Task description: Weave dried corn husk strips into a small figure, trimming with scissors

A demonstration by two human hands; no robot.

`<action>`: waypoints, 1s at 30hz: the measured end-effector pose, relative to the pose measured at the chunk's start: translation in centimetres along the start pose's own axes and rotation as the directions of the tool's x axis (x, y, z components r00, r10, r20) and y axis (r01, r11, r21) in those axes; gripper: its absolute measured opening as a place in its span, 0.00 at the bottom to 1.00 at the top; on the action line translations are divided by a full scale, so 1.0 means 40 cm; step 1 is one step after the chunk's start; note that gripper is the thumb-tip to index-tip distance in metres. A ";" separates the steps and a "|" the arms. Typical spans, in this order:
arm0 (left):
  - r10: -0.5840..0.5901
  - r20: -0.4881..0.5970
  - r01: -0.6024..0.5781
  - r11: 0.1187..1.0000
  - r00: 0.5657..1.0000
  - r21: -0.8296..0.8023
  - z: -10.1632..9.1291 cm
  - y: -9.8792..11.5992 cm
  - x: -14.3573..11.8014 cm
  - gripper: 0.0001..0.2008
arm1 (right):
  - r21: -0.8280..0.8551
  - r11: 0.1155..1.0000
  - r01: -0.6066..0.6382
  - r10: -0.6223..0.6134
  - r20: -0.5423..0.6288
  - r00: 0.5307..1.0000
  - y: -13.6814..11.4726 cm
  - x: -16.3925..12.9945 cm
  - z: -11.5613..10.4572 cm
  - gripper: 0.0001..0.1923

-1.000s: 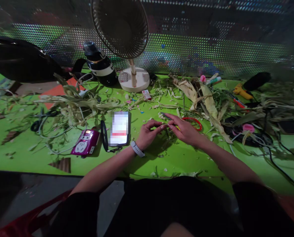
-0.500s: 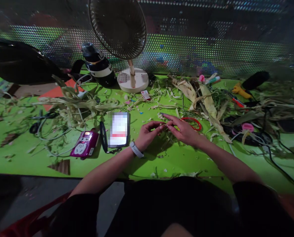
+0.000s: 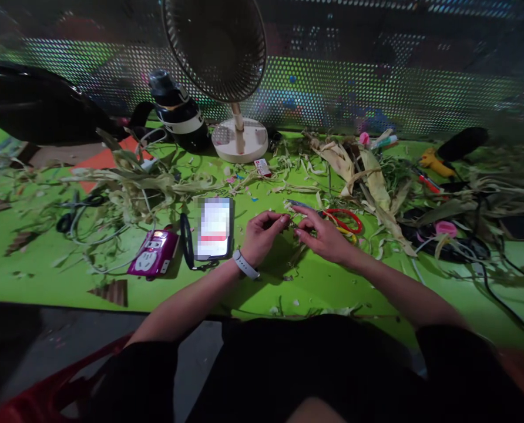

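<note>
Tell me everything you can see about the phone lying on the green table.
The phone lies flat, face up, on the green table, long side running away from the person. It is a dark slab with a lit, mostly white screen carrying a red band low down; the picture on it is blurred. A black looped strap lies against its left edge, and a magenta power strip sits further left. The left hand is just to its right, not touching it.
</note>
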State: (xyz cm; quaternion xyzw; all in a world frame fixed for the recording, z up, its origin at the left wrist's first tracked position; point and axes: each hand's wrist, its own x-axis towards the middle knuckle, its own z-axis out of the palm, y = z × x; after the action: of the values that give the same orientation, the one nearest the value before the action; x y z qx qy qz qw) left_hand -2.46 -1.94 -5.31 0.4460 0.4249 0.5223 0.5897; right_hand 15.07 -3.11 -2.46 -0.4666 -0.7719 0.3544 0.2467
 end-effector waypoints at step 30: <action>-0.010 0.307 -0.042 0.986 0.952 0.162 -0.009 0.013 0.010 0.19 | 0.309 0.941 -0.137 0.114 0.092 0.989 0.030 0.014 -0.013 0.27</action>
State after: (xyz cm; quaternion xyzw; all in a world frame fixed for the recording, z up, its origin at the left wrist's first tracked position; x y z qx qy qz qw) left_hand -2.90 -1.46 -4.92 0.5730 0.3665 0.4140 0.6049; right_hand 15.84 -2.07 -3.06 -0.4565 -0.6828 0.5044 0.2666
